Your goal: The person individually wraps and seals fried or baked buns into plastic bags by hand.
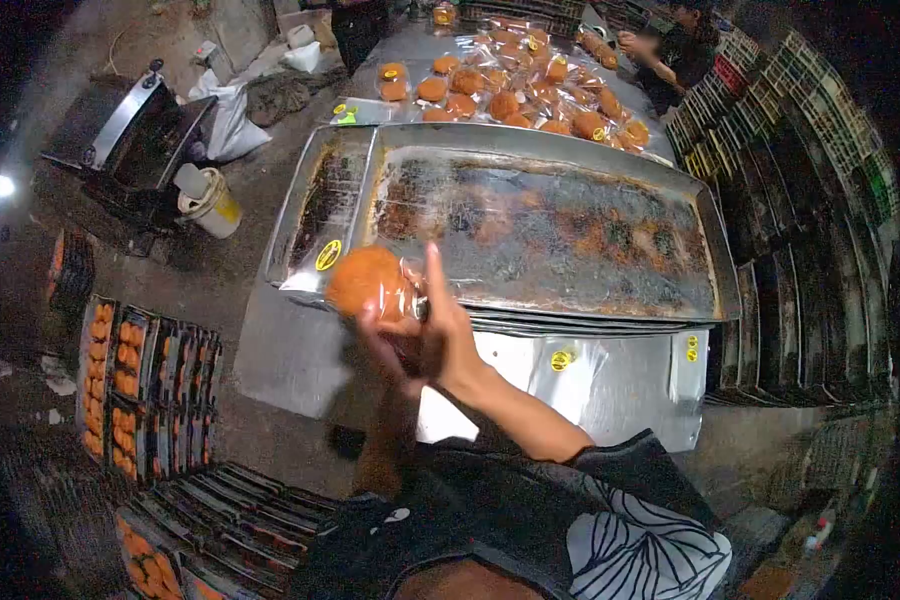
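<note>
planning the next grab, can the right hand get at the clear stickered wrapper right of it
Probably yes: the wrapper lies uncovered near the right forearm, though the right hand is by the wrapped bun.

Head camera, sole view. Looked forward and down from above the wearer's shirt (530,520), near the hands (452,345); table (295,350) stretched away ahead. Wide, curved frame, dark at corners.

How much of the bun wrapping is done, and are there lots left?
Lots look done: the wrapped buns are heaped at the table's far end. In the hands is one bun in shiny, clear plastic. Probably left: rows of seemingly unwrapped buns in the trays at lower left.
</note>
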The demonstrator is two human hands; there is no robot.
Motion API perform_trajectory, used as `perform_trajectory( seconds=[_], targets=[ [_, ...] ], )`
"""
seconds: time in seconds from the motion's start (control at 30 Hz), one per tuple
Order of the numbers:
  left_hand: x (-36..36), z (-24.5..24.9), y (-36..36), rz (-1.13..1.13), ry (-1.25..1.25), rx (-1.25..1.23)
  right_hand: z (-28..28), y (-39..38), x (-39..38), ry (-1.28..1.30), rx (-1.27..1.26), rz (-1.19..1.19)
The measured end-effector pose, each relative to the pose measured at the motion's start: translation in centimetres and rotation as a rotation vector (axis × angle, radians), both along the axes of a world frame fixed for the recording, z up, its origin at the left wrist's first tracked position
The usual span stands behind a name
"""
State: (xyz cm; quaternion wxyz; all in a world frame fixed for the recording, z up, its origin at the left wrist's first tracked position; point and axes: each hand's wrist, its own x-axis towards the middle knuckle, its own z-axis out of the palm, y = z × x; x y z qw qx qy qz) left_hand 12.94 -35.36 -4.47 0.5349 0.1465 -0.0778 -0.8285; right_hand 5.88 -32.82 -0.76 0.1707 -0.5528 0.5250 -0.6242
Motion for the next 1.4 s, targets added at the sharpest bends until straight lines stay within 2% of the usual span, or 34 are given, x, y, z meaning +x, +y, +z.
perform_trajectory(
  seconds=[0.03,0.07,0.1,0.13,0.17,0.2,0.23,0.3,0.33,0.4,0.43,0.47,0.5,0.53,0.57,0.6,0.63,0.67,0.73,0.77,0.83,0.9,0.97,1.03,1.07,1.1,1.13,1.17,1.2,1.23,1.27,1.3,1.33,1.4],
  targets=[
    [0.6,-1.0,-0.5,-0.246,0.090,-0.103,-1.0,0.9,-0.6,-0.008,-0.015,0.006],
    [0.7,-1.5,-0.5,-0.487,0.181,-0.201,-3.2,2.4,-1.6,0.040,-0.004,-0.145],
    [-0.5,-1.3,0.9,-0.471,0.178,-0.208,-3.4,3.7,-3.0,0.091,0.011,-0.294],
    [-2.1,-1.0,2.9,-0.431,-0.191,-0.209,-3.3,4.0,-5.8,0.244,0.128,-0.187],
    [-2.8,-1.1,4.9,-0.384,-0.560,-0.190,-3.9,3.4,-7.8,0.038,0.156,-0.048],
    [-2.6,-1.6,6.4,-0.461,-0.614,-0.261,-3.4,2.6,-10.7,0.104,0.281,-0.166],
    [-2.3,-2.4,7.3,-0.526,-0.665,-0.341,-3.7,1.1,-14.1,0.096,0.009,-0.275],
    [-0.4,-3.8,8.8,-0.447,-0.710,-0.441,-0.2,-2.0,-19.3,0.288,-0.076,-0.674],
    [0.9,-4.2,9.8,-0.378,-0.737,-0.395,2.6,-3.0,-20.1,0.067,0.084,-0.555],
    [3.3,-2.7,12.9,-0.183,-0.880,-0.335,1.6,-7.9,-20.2,0.714,-0.419,-0.825],
    [5.0,-2.4,13.9,-0.070,-0.891,-0.278,1.5,-8.0,-17.2,0.437,-0.282,-0.526],
    [7.2,-2.2,15.2,-0.105,-0.983,-0.340,1.1,-6.7,-13.4,0.182,-0.118,-0.206],
    [9.7,-2.1,17.1,-0.140,-1.081,-0.385,-0.5,-5.5,-8.8,0.006,-0.052,-0.013],
    [11.8,-4.0,19.0,-0.055,-1.055,-0.314,-3.2,-4.0,-4.3,-0.157,0.043,0.182],
    [13.9,-4.1,21.1,0.058,-1.112,-0.266,-7.7,-2.8,0.0,-0.002,-0.034,0.283],
    [16.4,-4.8,23.4,0.175,-1.050,-0.176,-10.3,-0.7,4.7,0.085,0.262,0.586],
    [18.6,-5.5,25.9,0.284,-0.982,-0.103,-12.8,2.9,9.9,0.266,0.411,0.699],
    [21.0,-4.7,29.0,0.407,-1.037,-0.079,-13.8,6.5,14.7,0.261,0.642,0.877],
    [25.0,-2.7,36.1,0.627,-1.071,0.096,-14.7,12.9,23.2,0.296,0.418,1.213],
    [27.1,-2.4,39.7,0.761,-1.095,0.229,-12.3,16.3,26.9,0.215,0.509,1.360],
    [31.5,-3.9,46.6,1.128,-0.869,0.223,-11.3,19.7,35.1,0.344,0.488,1.426],
    [34.6,-3.8,53.2,1.342,-1.080,0.661,-10.7,23.8,44.1,0.393,0.390,1.529],
    [40.2,-5.8,61.0,1.542,-1.164,0.867,-9.7,28.1,50.4,0.465,0.269,1.606],
    [48.1,-6.9,68.9,1.643,-1.467,1.072,-8.5,32.6,55.1,0.457,0.193,1.793],
    [51.3,-4.1,69.4,1.849,-1.629,1.157,-8.5,34.1,56.0,0.462,0.172,1.800],
    [57.5,-8.0,75.9,1.708,-1.603,1.388,-9.2,35.4,55.6,0.242,0.396,1.922],
    [63.4,-9.9,79.5,1.808,-1.554,1.358,-10.3,36.4,54.6,0.013,0.630,2.008],
    [68.3,-11.0,81.1,1.790,-1.742,1.683,-10.9,36.8,54.2,-0.226,0.858,2.065],
    [72.5,-11.8,82.2,1.729,-1.915,2.026,-11.1,36.2,54.4,0.247,0.475,2.061],
    [75.4,-12.5,83.4,1.745,-1.899,2.001,-11.1,35.1,54.5,0.699,0.090,1.955],
    [77.7,-13.4,84.3,1.371,-1.784,1.973,-10.9,34.4,54.9,0.720,0.079,1.935],
    [79.3,-14.6,85.0,1.016,-1.656,1.906,-10.4,33.6,54.8,0.737,0.270,1.875],
    [80.7,-16.9,86.0,1.012,-1.646,1.889,-10.1,33.0,54.8,0.746,0.465,1.806],
    [81.7,-20.0,86.9,0.763,-1.780,2.084,-10.4,31.5,56.0,0.700,0.452,1.774]
  ],
)
